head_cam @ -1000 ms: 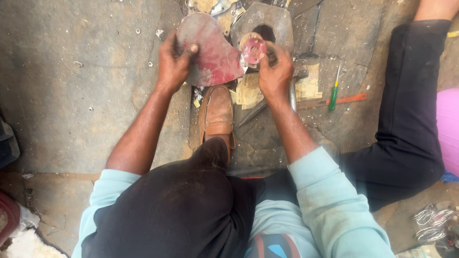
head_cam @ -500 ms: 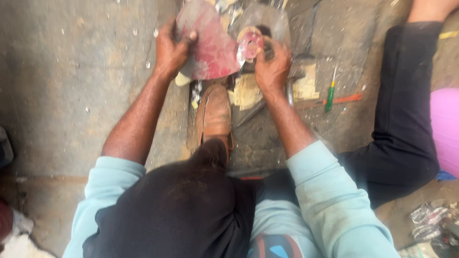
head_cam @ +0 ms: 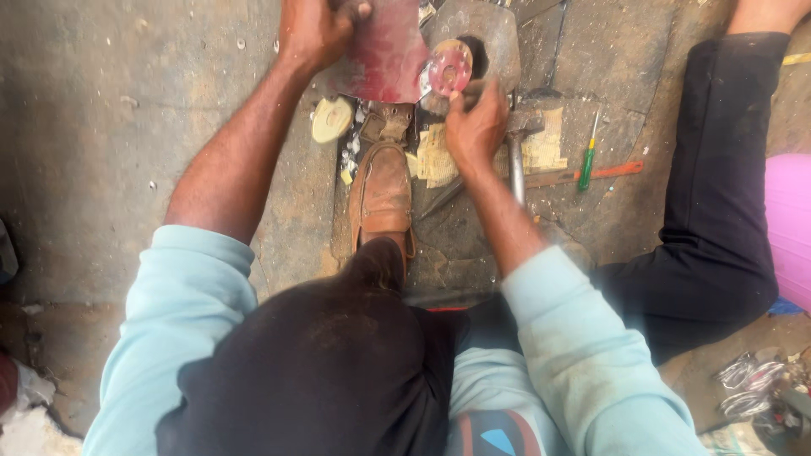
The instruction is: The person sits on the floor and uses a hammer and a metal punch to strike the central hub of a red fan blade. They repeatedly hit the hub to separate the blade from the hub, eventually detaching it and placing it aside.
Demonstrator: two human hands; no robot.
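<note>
Since the earlier frame both hands have shifted toward the top edge of the view, and the small pink disc (head_cam: 449,67) now shows its round face with a centre hole, where before it was half folded under the right fingers. The left hand (head_cam: 314,32) is clenched on the upper left edge of the red sheet (head_cam: 384,52), thumb over its top, holding it flat above the grey slab (head_cam: 498,38). The right hand (head_cam: 475,127) lies below the disc; its fingertips (head_cam: 457,99) press the disc's lower rim, pinching it against the sheet's right edge. So the disc sits just above and slightly left of the right fingers, touching them, and the right hand is much the nearer. The sheet's long axis runs roughly up and down the view. Below the sheet a brown shoe (head_cam: 383,196) points upward, with a hammer (head_cam: 517,156) and a green screwdriver (head_cam: 587,160) to the right on the ground.
</note>
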